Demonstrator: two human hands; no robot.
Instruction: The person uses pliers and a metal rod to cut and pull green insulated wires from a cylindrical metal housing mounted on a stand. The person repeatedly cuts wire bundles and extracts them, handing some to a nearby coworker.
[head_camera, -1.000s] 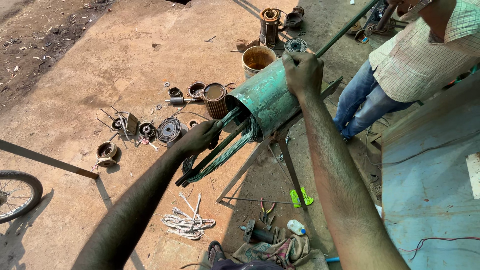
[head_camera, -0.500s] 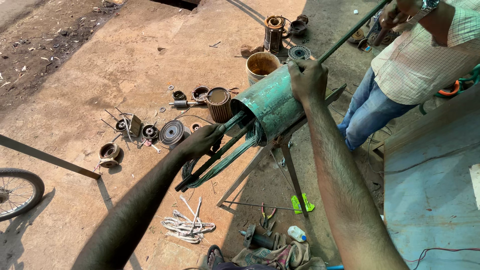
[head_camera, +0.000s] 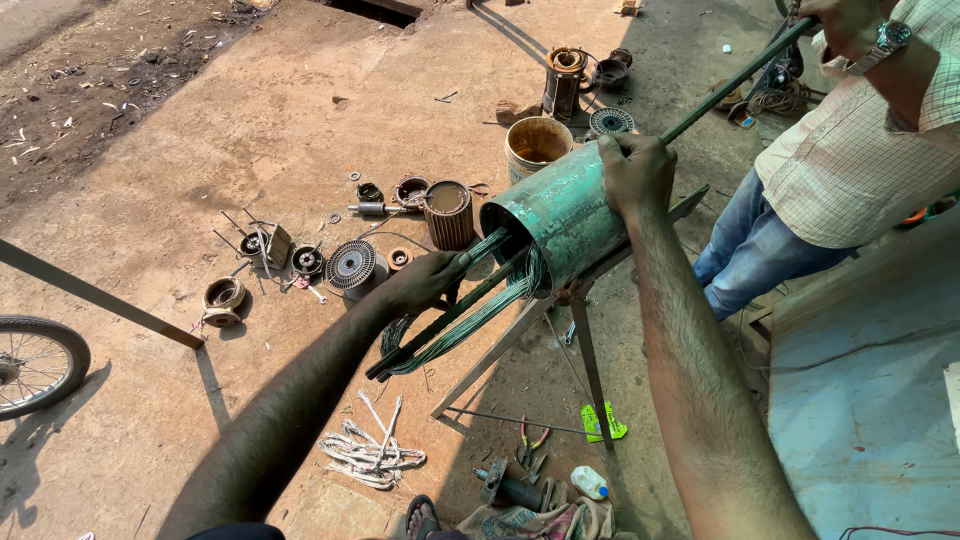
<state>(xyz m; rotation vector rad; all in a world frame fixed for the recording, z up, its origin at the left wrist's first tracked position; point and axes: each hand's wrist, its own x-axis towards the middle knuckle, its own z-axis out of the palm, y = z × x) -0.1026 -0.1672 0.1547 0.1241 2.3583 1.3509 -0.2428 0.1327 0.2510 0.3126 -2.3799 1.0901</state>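
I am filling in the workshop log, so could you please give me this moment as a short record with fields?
Setting: outdoor concrete floor, sunlit
Left hand: grips green wire coils hanging from the cylinder's mouth
Right hand: rests on top of green metal cylinder
Support: cylinder lies tilted on a metal stand
Other person: checked shirt, jeans, holds a long rod
Floor items: motor parts, bucket, white cord bundle
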